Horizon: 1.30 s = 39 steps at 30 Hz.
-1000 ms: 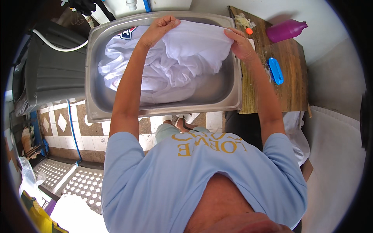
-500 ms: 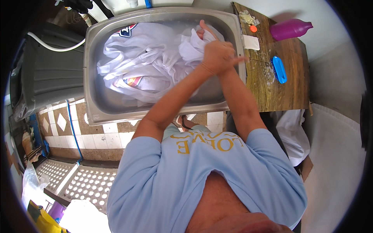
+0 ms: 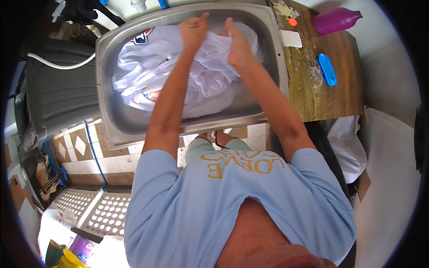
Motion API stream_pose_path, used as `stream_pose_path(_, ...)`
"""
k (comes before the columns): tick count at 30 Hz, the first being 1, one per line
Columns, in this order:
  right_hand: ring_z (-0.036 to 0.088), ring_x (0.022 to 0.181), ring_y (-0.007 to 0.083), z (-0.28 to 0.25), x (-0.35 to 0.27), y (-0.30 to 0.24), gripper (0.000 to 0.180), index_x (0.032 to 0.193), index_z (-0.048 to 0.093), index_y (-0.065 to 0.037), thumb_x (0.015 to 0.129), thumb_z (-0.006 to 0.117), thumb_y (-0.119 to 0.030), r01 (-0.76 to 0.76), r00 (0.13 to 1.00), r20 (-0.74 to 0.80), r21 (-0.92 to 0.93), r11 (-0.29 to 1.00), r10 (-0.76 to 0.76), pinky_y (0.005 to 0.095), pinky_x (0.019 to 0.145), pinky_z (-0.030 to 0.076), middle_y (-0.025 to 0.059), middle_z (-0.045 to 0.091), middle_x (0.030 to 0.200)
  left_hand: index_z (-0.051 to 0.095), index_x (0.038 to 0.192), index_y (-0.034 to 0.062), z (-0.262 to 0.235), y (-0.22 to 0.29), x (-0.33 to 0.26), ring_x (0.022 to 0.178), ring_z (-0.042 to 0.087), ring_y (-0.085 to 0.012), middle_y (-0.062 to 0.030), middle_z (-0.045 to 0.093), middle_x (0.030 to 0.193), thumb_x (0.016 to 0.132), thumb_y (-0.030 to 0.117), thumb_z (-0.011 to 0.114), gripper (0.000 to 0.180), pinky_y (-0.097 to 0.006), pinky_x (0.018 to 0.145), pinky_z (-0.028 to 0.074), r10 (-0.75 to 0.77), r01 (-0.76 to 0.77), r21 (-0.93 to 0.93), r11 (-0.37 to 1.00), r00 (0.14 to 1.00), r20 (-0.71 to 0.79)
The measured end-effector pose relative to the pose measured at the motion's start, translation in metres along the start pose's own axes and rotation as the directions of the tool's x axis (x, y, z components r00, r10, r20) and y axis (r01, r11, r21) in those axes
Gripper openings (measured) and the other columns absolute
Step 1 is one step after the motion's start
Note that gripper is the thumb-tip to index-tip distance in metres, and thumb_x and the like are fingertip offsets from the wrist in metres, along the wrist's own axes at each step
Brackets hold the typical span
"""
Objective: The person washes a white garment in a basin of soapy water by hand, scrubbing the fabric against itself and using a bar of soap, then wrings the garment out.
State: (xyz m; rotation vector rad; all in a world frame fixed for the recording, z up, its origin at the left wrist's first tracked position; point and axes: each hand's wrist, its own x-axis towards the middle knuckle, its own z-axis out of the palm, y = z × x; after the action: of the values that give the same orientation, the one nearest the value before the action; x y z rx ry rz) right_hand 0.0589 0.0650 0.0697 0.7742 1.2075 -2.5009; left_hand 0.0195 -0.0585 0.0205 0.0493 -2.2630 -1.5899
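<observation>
A soaked white garment [image 3: 210,76] with a dark-and-red patch lies bunched in a stainless steel sink [image 3: 103,111]. My left hand [image 3: 193,32] is closed at the garment's far edge, thumb pointing up. My right hand [image 3: 240,44] is to its right, thumb raised and fingers curled around a gathered fold of the white cloth. Between the two hands the cloth appears drawn up. The fingertips of both hands are partly hidden.
Right of the sink is a wooden board [image 3: 304,98] holding a blue scrubbing brush [image 3: 328,70], a purple bottle [image 3: 336,21] on its side, an orange cap [image 3: 292,21] and a white block [image 3: 292,39]. A white hose [image 3: 62,66] reaches the sink's left. White fabric [image 3: 347,149] hangs below the board.
My hands have parted: the left has moved left and away from the right wrist area to the sink's far side. My right hand stays on the cloth.
</observation>
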Motion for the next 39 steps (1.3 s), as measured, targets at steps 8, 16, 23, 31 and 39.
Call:
stream_pose_path(8,0.048,0.062,0.0153,-0.034,0.028,-0.036,0.035,0.077,0.053,-0.009,0.079,0.070,-0.039,0.019,0.951,0.299,0.182,0.983,-0.074,0.0325,0.060,0.045,0.0026,0.049,0.065,0.058,0.060,0.0065,-0.056,0.033,0.001,0.051,0.041,-0.0056,0.0028,0.049,0.054,0.087,0.052,0.054,0.053,-0.023,0.047,0.035,-0.278,0.375,-0.494,0.784,0.924,0.261)
stream_pose_path(16,0.059,0.083,0.0155,-0.029,0.049,-0.011,0.032,0.093,0.057,-0.008,0.084,0.064,-0.038,-0.075,0.984,0.166,0.085,0.994,0.060,0.0311,0.078,0.050,0.0060,0.059,0.084,0.062,0.078,0.0005,-0.029,0.065,-0.013,0.068,0.056,-0.0156,-0.0064,0.061,0.072,0.093,0.055,0.035,0.062,-0.030,0.064,0.045,-0.155,0.334,-0.682,0.650,0.938,0.311)
stream_pose_path(23,0.054,0.095,0.0134,-0.075,0.075,0.030,0.022,0.102,0.052,-0.009,0.091,0.052,-0.029,0.447,0.766,0.574,-0.152,0.882,-0.289,0.0290,0.082,0.047,0.0039,0.055,0.100,0.059,0.057,0.0046,0.044,0.082,-0.052,0.051,0.054,-0.0201,-0.0086,0.057,0.059,0.076,0.030,0.067,0.033,-0.034,0.051,0.042,0.454,-0.467,0.161,0.869,0.884,0.112)
stream_pose_path(31,0.061,0.086,0.0151,-0.033,-0.035,-0.086,0.030,0.106,0.053,-0.004,0.084,0.063,-0.021,0.495,0.839,0.522,-0.615,0.614,-0.154,0.0303,0.079,0.050,0.0044,0.061,0.096,0.063,0.075,0.0036,-0.010,0.122,0.029,0.064,0.057,-0.0097,-0.0011,0.061,0.069,0.093,0.030,0.052,0.033,-0.026,0.057,0.045,0.342,0.126,-0.526,0.841,0.629,0.698)
stream_pose_path(39,0.059,0.083,0.0187,0.000,-0.049,-0.130,0.026,0.103,0.057,-0.003,0.081,0.058,-0.017,0.381,0.812,0.546,-0.223,0.897,-0.209,0.0315,0.078,0.048,0.0070,0.060,0.094,0.058,0.115,0.0105,-0.054,0.040,0.005,0.107,0.051,-0.0193,-0.0055,0.059,0.115,0.082,0.036,0.063,0.041,-0.033,0.092,0.038,0.183,0.049,-0.302,0.952,0.701,0.690)
